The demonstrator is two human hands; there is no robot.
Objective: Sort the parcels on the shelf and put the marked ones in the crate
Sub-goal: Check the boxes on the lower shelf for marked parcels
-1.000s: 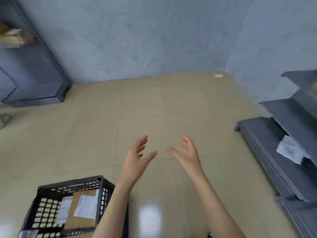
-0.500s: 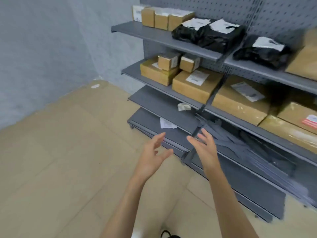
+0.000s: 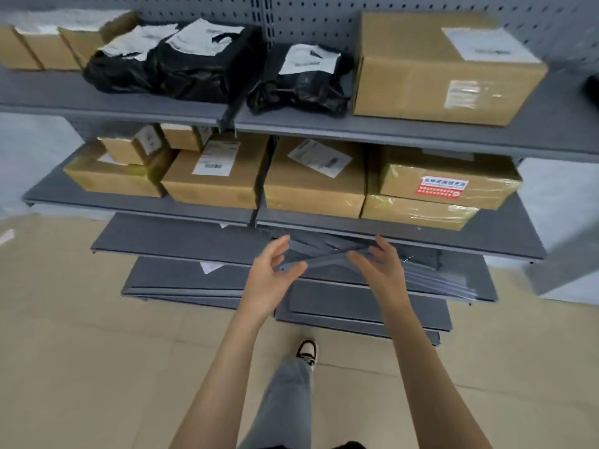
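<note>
I face a grey metal shelf unit loaded with parcels. The upper shelf carries black plastic bags with white labels, another black bag and a large cardboard box. On the middle shelf stand several cardboard boxes, among them one with a white barcode label, one with a tilted label and a taped box with a red sticker. My left hand and my right hand hover empty, fingers spread, palms facing each other, just below the middle shelf's front edge. The crate is out of view.
Lower grey shelves jut out toward me near the floor, holding loose paper slips and flat grey pieces. My leg and shoe stand on the beige tiled floor. A pale wall is at the right.
My view has swung from the floor and the black crate to the shelf, which now fills the frame head-on. Both hands stay empty and have come close under the middle shelf.
</note>
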